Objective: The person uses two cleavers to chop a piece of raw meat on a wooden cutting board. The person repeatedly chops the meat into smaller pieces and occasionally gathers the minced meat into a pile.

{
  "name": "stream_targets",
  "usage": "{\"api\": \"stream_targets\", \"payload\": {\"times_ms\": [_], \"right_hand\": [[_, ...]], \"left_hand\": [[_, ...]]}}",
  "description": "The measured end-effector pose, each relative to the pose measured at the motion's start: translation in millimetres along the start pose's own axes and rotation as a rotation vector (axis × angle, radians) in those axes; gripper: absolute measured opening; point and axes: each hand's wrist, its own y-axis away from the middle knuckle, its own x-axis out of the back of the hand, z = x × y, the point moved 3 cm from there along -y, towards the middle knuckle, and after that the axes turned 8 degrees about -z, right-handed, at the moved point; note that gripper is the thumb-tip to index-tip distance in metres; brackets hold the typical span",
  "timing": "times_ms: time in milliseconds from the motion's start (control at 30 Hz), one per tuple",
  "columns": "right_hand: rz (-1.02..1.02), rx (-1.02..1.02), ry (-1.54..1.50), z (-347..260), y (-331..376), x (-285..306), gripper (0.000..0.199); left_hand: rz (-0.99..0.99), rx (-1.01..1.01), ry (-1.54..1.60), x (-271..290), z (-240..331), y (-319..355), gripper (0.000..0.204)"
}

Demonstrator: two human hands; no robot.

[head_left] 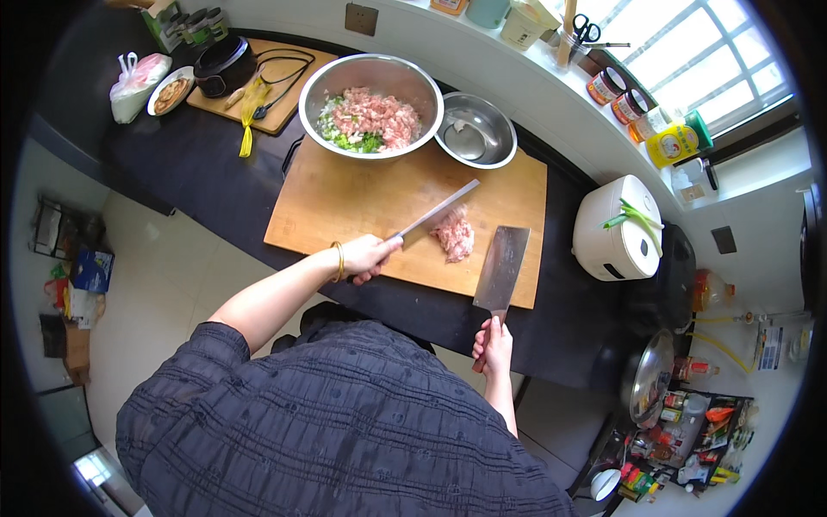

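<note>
My left hand (pixel 374 256) is closed round the handle of a knife (pixel 439 208), whose blade slants up and to the right, seen nearly edge-on. In my right hand (pixel 494 345) is the handle of a cleaver (pixel 502 267), its broad face showing and its blade over the right part of the board. Between the two blades a small heap of minced meat (pixel 454 235) lies on the wooden cutting board (pixel 323 202). Behind it, at the board's far edge, a large steel bowl (pixel 435 90) holds minced meat (pixel 379 116) and chopped green and white pieces (pixel 349 133).
A smaller steel bowl (pixel 504 142) stands beside the large one. To the right is a white rice cooker (pixel 607 228) with green onion (pixel 636 215) on its lid. At the far left are a second board (pixel 297 56), a black pot (pixel 226 67), a plate (pixel 170 90) and a plastic bag (pixel 138 86).
</note>
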Motion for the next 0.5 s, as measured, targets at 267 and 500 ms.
{"api": "stream_targets", "payload": {"times_ms": [267,500], "right_hand": [[-0.034,0.069,0.354,-45.4,-19.0,12.5,0.033],[-0.187,0.471,0.693,-95.9,-30.8,-9.7,0.033]], "left_hand": [[0.197,-0.19,-0.242,-64.4,-34.1,-11.7,0.05],[0.3,-0.149,0.225,-53.0,-31.8,20.4,0.047]]}}
